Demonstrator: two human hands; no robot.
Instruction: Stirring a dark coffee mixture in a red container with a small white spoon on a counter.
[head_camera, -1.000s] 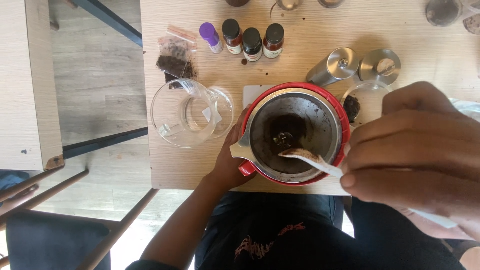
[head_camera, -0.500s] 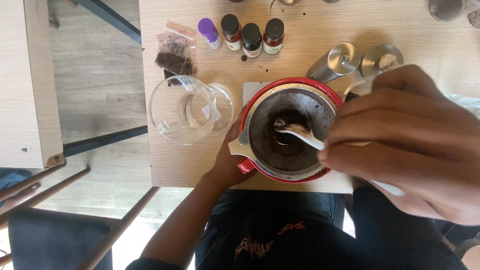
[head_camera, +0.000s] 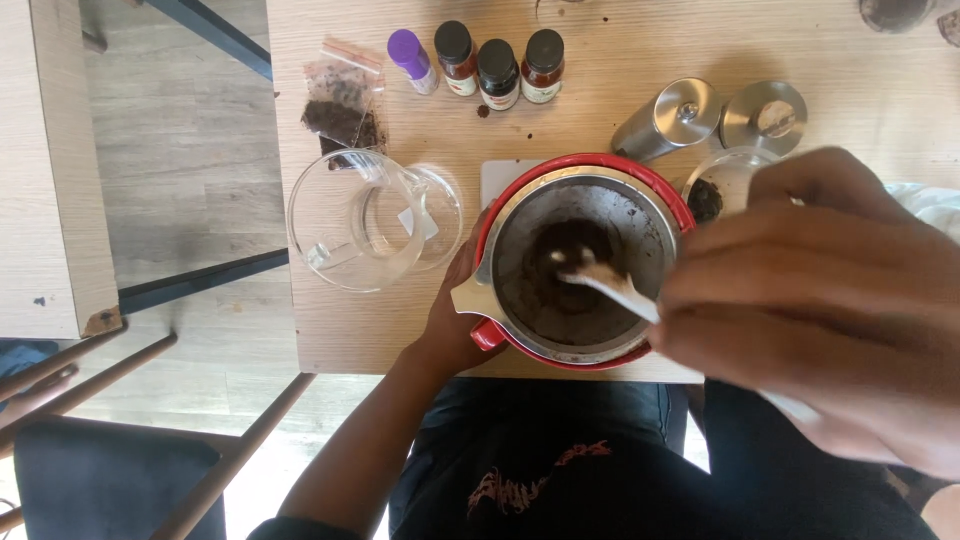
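Observation:
A red pot (head_camera: 676, 198) with a metal filter basket (head_camera: 640, 232) inside stands at the near edge of the wooden table (head_camera: 880, 90). Dark wet grounds (head_camera: 560, 290) coat the basket's inside. My right hand (head_camera: 820, 310) is close to the camera and holds a white spoon (head_camera: 612, 284), whose tip rests in the grounds near the basket's middle. My left hand (head_camera: 450, 320) grips the pot's left side beside the pale spout. Most of the left hand is hidden behind the pot.
An empty glass pitcher (head_camera: 345, 220) stands left of the pot. Behind are a bag of dark grounds (head_camera: 342, 110), a purple-capped bottle (head_camera: 410, 58), three black-capped bottles (head_camera: 498, 70), two metal canisters (head_camera: 690, 115) and a small glass dish (head_camera: 715, 190). A chair (head_camera: 110, 480) is at lower left.
The spoon tip has swept from the basket's lower right towards its middle. My right hand has shifted slightly left and up with it. My left hand stays on the pot.

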